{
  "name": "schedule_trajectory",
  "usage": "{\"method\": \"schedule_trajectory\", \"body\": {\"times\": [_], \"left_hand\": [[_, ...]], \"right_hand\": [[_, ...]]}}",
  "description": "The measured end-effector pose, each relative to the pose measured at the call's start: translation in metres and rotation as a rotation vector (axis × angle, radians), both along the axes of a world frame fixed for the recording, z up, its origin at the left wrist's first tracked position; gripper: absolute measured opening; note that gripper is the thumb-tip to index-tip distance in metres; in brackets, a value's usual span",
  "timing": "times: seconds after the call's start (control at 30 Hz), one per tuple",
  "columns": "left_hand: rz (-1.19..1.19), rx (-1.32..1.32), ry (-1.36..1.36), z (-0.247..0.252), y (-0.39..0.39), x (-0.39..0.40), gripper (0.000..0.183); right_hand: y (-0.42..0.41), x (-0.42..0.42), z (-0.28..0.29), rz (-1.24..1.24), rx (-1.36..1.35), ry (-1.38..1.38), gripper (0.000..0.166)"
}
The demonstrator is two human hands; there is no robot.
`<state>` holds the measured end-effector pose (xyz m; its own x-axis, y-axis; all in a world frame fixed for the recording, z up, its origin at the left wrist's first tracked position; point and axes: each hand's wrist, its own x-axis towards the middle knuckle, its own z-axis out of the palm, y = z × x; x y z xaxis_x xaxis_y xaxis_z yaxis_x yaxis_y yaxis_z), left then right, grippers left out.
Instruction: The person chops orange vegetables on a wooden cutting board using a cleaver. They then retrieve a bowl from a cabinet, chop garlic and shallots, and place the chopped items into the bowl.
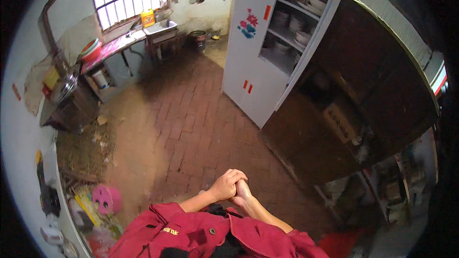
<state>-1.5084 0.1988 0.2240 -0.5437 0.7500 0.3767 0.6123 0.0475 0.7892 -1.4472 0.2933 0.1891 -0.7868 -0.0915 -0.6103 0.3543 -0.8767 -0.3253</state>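
My left hand (228, 185) and my right hand (241, 192) are clasped together in front of my body, low in the view. The fingers of one hand wrap over the other; no object shows between them. Both forearms come out of the sleeves of a dark red jacket (200, 222). Beneath and beyond my hands lies a red brick floor (193, 132). Neither hand touches any furniture.
A white cabinet (244, 61) with dishes stands ahead, beside a dark wooden cupboard (304, 143) at right. A table (111, 48), a sink (159, 28) and a metal stove (73, 104) line the left side. A pink stool-like object (107, 199) sits lower left.
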Motion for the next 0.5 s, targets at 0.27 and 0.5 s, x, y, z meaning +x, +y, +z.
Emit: {"method": "schedule_trajectory", "body": {"times": [0.27,0.5], "left_hand": [[-0.152,-0.024,-0.183,0.000,0.076,-0.167,0.038],[0.070,-0.059,-0.239,-0.035,0.131,-0.350,0.040]], "right_hand": [[0.082,-0.162,-0.058,-0.170,0.005,-0.036,0.037],[0.141,-0.353,-0.063,-0.081,0.047,0.093,0.023]]}}
